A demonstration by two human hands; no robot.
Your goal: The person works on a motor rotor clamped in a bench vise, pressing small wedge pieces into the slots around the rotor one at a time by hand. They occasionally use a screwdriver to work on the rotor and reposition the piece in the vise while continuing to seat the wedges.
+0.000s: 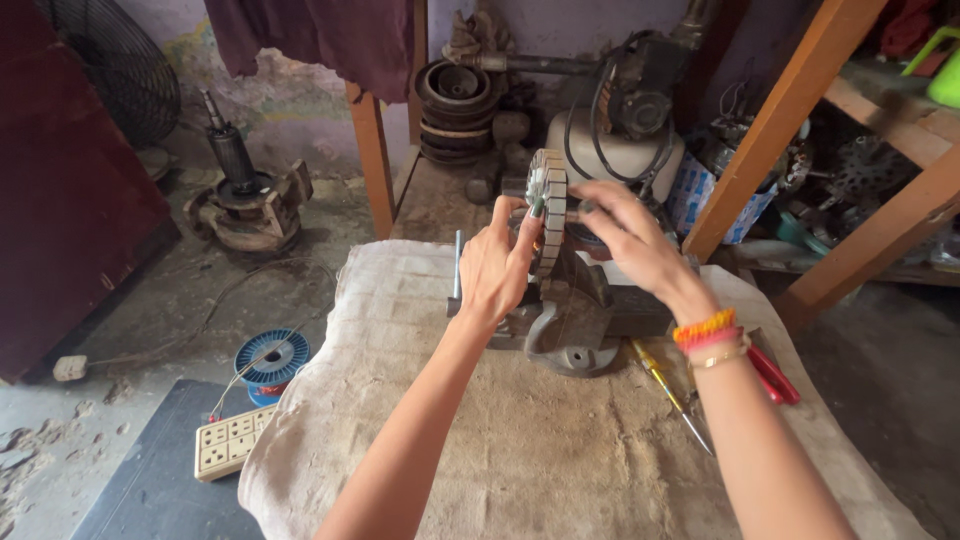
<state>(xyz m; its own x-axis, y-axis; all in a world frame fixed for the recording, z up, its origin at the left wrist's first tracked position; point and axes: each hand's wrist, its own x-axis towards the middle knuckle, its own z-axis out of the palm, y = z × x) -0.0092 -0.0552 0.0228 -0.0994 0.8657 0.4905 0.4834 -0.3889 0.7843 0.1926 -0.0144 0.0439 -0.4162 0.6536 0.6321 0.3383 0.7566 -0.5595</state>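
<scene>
Head view: stator (549,205) (hand-hidden centre)

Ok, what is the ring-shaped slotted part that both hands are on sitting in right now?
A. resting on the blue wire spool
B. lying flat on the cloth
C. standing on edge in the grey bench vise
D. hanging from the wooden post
C: the slotted ring stands on edge in the grey bench vise, with the left hand and right hand on either side of it.

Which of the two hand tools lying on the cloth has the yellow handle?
The screwdriver, lying just right of the bench vise. The other tool, the pliers farther right under the right wrist, has red handles.
</scene>
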